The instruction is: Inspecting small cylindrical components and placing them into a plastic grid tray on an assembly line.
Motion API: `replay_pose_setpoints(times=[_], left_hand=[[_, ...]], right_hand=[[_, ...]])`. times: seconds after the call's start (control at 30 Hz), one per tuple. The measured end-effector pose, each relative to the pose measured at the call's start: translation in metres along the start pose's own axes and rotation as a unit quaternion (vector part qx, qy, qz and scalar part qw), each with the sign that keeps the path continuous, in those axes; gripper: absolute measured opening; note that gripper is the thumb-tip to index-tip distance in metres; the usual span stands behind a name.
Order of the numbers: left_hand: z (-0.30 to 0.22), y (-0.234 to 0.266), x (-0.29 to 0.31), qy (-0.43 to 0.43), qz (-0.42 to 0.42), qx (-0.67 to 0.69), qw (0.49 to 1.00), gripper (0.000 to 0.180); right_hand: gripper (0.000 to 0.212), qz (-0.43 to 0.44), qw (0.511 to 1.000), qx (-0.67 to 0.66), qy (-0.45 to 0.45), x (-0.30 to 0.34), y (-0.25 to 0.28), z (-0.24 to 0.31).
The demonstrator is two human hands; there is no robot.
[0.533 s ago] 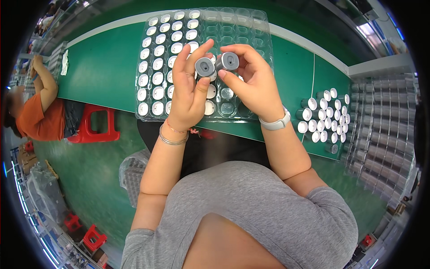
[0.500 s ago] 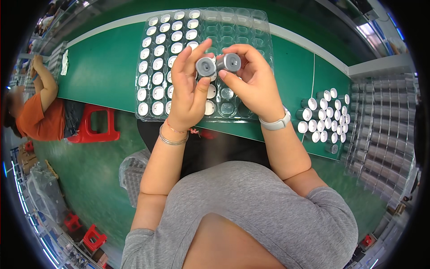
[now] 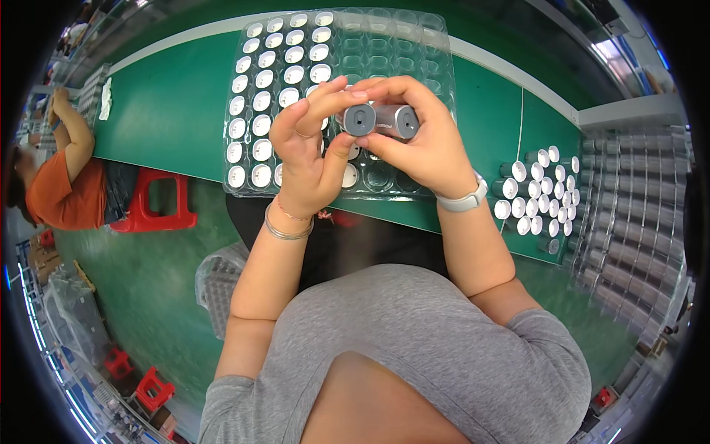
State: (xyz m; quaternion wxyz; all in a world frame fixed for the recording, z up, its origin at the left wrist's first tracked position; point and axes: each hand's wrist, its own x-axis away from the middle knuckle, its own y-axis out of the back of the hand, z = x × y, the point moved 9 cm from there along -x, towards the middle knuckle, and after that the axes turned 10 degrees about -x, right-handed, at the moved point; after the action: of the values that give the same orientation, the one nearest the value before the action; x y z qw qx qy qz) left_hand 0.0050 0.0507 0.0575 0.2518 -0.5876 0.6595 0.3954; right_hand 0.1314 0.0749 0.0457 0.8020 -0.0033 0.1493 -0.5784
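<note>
Above the tray, two short grey cylinders are held side by side, their dark round ends facing me. My left hand (image 3: 309,152) pinches the left cylinder (image 3: 359,119) between thumb and fingers. Around the right cylinder (image 3: 392,120), tilted and showing its printed side, curl the fingers and thumb of my right hand (image 3: 436,140). Its fingertips also touch the left cylinder. Beneath them lies a clear plastic tray (image 3: 355,46) with rounded pockets. White-topped cylinders (image 3: 262,123) fill its left columns; my hands hide part of the middle.
On the green table (image 3: 170,111), several white-topped cylinders (image 3: 543,194) stand grouped at the right. Beyond them are stacked clear trays (image 3: 629,222). At the left, a person in an orange top (image 3: 70,196) works near a red stool (image 3: 159,200). A bagged grey tray (image 3: 222,285) sits low by my left arm.
The left cylinder has shifted right and my left fingers have folded over its top. The right cylinder has turned outward, so its printed side now shows.
</note>
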Motion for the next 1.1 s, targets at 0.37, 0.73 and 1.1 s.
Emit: replay_pose_setpoints(times=[0.37,0.73,1.1], left_hand=[[0.014,0.012,0.002,0.145,-0.049,0.084,0.985,0.043],[0.023,0.024,0.008,0.186,-0.065,-0.001,0.98,0.02],[0.032,0.024,0.01,0.244,-0.087,0.028,0.965,0.011]], right_hand=[[0.034,-0.006,0.984,0.132,0.12,-0.002,-0.002,0.017],[0.034,-0.008,0.974,0.194,0.119,-0.002,-0.01,0.015],[0.033,-0.005,0.956,0.246,0.157,-0.001,-0.015,0.018]])
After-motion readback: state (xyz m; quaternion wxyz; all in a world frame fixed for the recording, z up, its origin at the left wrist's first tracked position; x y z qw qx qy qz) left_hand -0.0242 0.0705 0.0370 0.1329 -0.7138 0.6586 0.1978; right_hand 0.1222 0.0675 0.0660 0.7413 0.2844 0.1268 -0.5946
